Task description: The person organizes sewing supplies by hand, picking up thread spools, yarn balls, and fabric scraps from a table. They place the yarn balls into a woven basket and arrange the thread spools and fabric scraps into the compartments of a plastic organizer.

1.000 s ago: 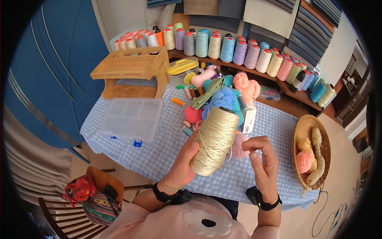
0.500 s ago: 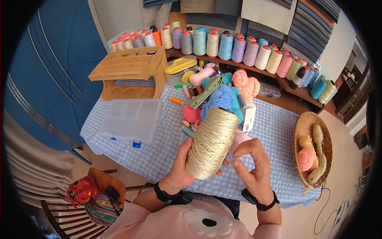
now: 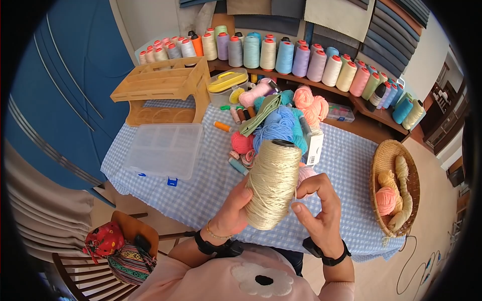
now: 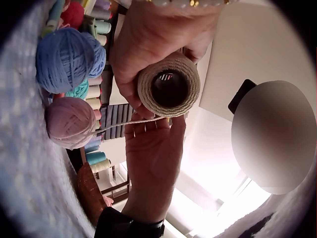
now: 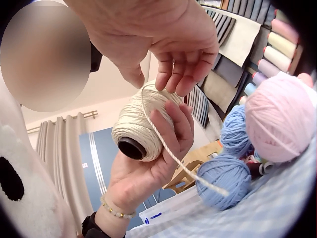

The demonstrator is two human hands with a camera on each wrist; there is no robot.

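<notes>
A cone of cream cord [image 3: 273,185] stands nearly upright above the cloth, gripped by my left hand [image 3: 233,208], whose fingers wrap round it in the right wrist view. My right hand [image 3: 324,215] is at the cone's right side, fingers bent and thumb apart from them. In the right wrist view, the fingertips of my right hand [image 5: 148,34] are at the cone [image 5: 136,116], contact unclear. A loose strand [image 5: 167,150] loops over the cone and hangs past my left fingers. The left wrist view shows the cone's hollow end [image 4: 190,74].
Yarn balls, a green cloth [image 3: 261,116] and a white box [image 3: 314,148] lie beyond the cone. A clear divided case [image 3: 163,150] and wooden rack [image 3: 155,88] are left, a wicker basket [image 3: 376,188] right. Thread cones line the back shelf.
The cone has tilted more upright, its top swinging slightly right. My right hand moved left towards the cone, and its fingertips are now beside the cord.
</notes>
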